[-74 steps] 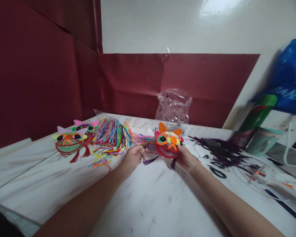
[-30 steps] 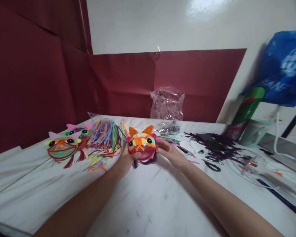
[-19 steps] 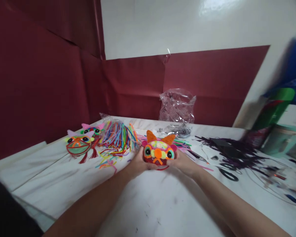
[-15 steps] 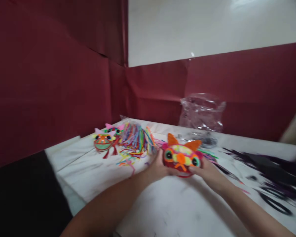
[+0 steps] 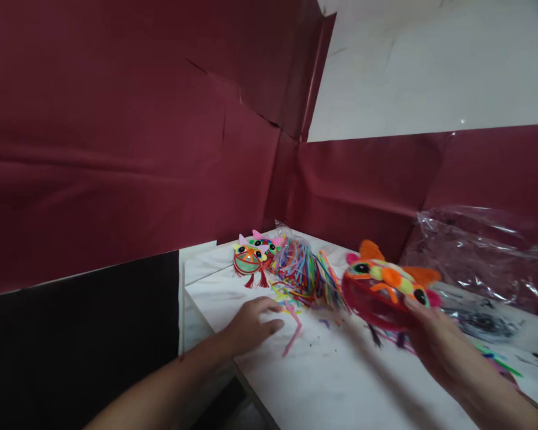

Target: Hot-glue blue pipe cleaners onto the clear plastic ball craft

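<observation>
A toy lion head (image 5: 388,286) with orange felt ears, black eyes and an orange nose is raised above the table. My right hand (image 5: 430,328) grips its right side, thumb on the front near one eye. My left hand (image 5: 253,325) holds nothing; its fingers are apart over the table's left part. Close to those fingers lies a bent pink pipe cleaner (image 5: 293,328). Two finished-looking lion heads, one with an open green mouth (image 5: 248,266) and red tassels, the other with pink ears (image 5: 269,242) behind it, sit at the far left corner.
A plastic bag of colourful pipe cleaners (image 5: 296,263) lies beside the small heads, strands spilling out. A crumpled clear bag (image 5: 484,251) stands at the back right, with dark wiry material (image 5: 486,322) at its base. Dark red sheeting (image 5: 233,173) lines the walls. The table's left edge (image 5: 215,322) runs near my left hand.
My left hand has let go of the toy lion head and moved left. The right hand alone keeps hold of the head, now tilted. The view has turned left.
</observation>
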`<state>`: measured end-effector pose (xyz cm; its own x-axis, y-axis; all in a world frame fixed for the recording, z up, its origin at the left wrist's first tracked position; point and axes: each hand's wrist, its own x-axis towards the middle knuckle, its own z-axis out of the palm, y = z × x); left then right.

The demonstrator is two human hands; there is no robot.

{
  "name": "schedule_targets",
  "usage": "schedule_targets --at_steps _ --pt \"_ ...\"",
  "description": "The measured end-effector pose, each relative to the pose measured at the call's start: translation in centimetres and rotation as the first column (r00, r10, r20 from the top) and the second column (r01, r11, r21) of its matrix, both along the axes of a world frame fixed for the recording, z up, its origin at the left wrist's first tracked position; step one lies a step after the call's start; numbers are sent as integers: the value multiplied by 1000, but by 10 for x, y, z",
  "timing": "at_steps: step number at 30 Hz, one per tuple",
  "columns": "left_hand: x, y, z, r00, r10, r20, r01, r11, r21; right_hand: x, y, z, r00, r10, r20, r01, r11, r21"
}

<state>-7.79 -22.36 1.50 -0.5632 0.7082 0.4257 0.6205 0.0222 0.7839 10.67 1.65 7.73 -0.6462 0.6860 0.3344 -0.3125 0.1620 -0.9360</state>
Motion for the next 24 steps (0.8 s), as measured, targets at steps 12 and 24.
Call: schedule_targets --at_steps 12,24 --pt "-80 -96 -36 701 548 457 -703 422 572 -202 -154 -34 940 339 -24 -339 941 10" --pt "-114 -46 -53 762 639 -110 -610 764 212 -262 -147 -101 970 213 117 -230 959 167"
